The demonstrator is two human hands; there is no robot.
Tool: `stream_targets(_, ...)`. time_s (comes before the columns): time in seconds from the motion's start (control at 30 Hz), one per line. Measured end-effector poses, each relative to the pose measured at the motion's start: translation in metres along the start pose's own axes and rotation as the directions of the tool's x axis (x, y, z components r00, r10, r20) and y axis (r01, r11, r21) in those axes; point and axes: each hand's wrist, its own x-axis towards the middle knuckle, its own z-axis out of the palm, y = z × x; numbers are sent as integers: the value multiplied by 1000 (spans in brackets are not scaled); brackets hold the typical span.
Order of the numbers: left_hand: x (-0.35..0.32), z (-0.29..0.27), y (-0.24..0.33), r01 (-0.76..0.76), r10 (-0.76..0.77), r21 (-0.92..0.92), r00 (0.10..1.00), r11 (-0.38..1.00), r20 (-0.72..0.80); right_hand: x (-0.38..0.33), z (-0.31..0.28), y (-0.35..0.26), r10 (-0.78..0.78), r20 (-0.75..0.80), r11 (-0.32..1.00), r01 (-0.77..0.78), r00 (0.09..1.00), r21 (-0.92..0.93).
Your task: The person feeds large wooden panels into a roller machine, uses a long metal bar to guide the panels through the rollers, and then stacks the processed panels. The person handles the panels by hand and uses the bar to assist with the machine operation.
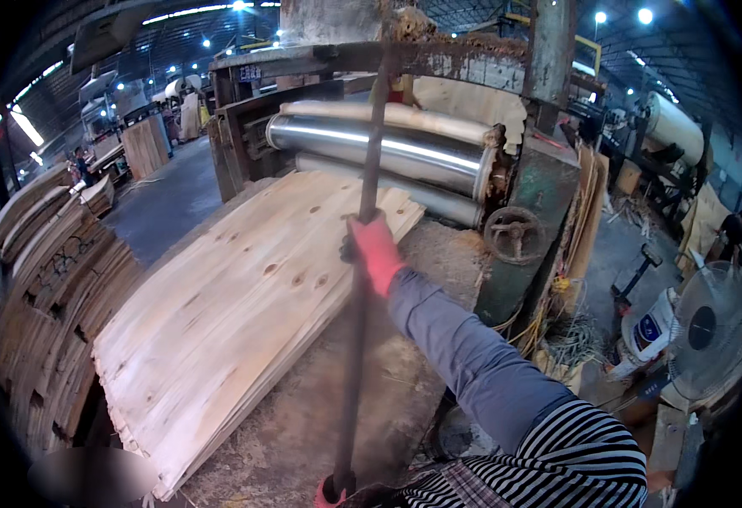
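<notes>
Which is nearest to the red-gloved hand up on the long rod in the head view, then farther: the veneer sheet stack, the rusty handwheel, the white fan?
From the right hand gripping the long rod:
1. Veneer sheet stack, just left of it and under it.
2. Rusty handwheel, to the right on the green machine frame.
3. White fan, far right near the picture's edge.

A red-gloved right hand (374,247) is gripping a long dark pole (362,254) above a stack of thin wood sheets (235,313), the left hand (330,493) is holding its lower end, near steel rollers (379,148).
</notes>
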Motion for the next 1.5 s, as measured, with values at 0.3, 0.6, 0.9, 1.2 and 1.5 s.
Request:
stream_targets(0.3,-72,-4,-71,34,-54,119,985,992,166,-56,-25,-11,-33,-44,951,18,999,-310)
stream_targets(0.6,-163,-129,-182,-107,120,-96,981,990,150,-192,-39,13,-41,99,990,27,994,135)
stream_targets(0.9,-65,-132,-47,-584,580,427,799,690,157,-183,-86,16,-363,-93,917,338,927,-211)
stream_targets(1.2,-78,-217,-106,-526,601,328,777,784,-190,-355,-11,143,-526,186,96,275,830,-957)
stream_targets(1.5,-185,-447,-205,-261,319,228,906,938,-277,-480,157,217,-206,281,-10,285,937,-958)
